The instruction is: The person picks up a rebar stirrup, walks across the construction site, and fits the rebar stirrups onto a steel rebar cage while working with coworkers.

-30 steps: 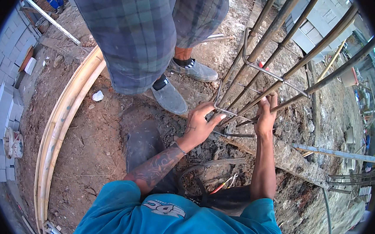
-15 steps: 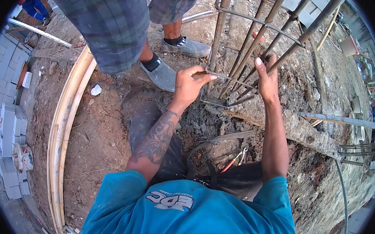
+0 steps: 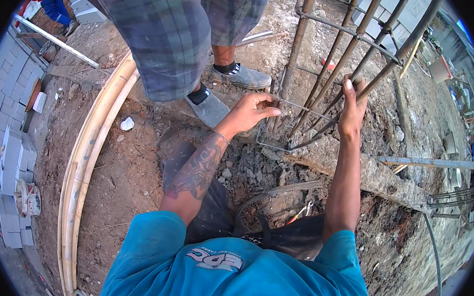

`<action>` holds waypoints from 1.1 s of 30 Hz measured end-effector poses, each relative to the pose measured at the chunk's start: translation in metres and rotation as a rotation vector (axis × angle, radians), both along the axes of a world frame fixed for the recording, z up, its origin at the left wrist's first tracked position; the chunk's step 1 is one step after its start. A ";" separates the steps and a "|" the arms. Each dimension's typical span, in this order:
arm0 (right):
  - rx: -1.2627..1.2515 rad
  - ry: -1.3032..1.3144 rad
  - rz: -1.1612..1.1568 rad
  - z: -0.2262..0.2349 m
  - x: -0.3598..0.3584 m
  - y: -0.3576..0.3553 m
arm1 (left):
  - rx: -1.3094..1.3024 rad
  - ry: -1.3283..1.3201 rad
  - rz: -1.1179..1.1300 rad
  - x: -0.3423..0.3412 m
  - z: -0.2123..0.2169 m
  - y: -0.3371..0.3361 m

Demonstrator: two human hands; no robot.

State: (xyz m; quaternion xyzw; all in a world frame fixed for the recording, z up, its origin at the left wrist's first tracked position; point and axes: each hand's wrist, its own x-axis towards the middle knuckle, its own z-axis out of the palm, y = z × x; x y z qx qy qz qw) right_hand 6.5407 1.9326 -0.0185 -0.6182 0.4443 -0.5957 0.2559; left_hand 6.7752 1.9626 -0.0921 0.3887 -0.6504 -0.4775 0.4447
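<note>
A cage of long rusty rebar (image 3: 319, 90) with square wire stirrups stands tilted in front of me. My left hand (image 3: 250, 115) holds the near left corner of a lower stirrup (image 3: 300, 105), its index finger at the bend and its thumb below. My right hand (image 3: 353, 109) is wrapped round a bar on the cage's right side, thumb upward; its other fingers are partly hidden behind the bar. Another stirrup (image 3: 273, 146) lies lower, near the muddy ground. Pliers with red handles (image 3: 301, 213) rest by my leg.
A person in plaid shorts (image 3: 173, 39) and grey shoes (image 3: 242, 77) stands close at the left of the cage. Long bamboo poles (image 3: 78, 175) lie on the left. Grey blocks (image 3: 11, 170) and a bucket (image 3: 29, 198) are farther left. A metal bar (image 3: 428, 162) juts in at right.
The whole view has shifted, so the scene sits lower and more to the right. My left thumb has slid down from the stirrup's wire; the right hand keeps its hold.
</note>
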 end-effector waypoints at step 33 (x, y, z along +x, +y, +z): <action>0.071 -0.105 0.027 -0.019 0.009 -0.012 | -0.604 -0.466 0.990 -0.059 -0.019 0.026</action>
